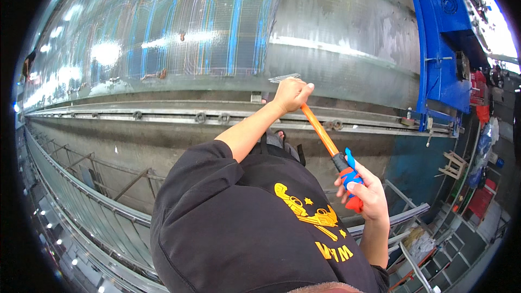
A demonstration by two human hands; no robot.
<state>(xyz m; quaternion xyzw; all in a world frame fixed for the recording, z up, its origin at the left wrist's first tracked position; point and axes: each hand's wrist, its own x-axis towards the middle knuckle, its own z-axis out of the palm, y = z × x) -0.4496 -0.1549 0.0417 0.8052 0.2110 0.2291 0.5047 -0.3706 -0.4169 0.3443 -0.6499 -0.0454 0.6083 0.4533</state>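
Orange-handled tool [320,130] held at both ends

It slants in front of your torso [244,217], its upper end near the glossy surface [336,68]. Your left hand [293,96] is clasped around that end; your right hand [372,192] is curled on the red-and-blue wrapped grip [350,176]. Such wide spacing probably steadies it, and the wrapping likely adds purchase. Whether the pale, thin piece [283,78] beyond your left fist belongs to it, you can't quite tell.
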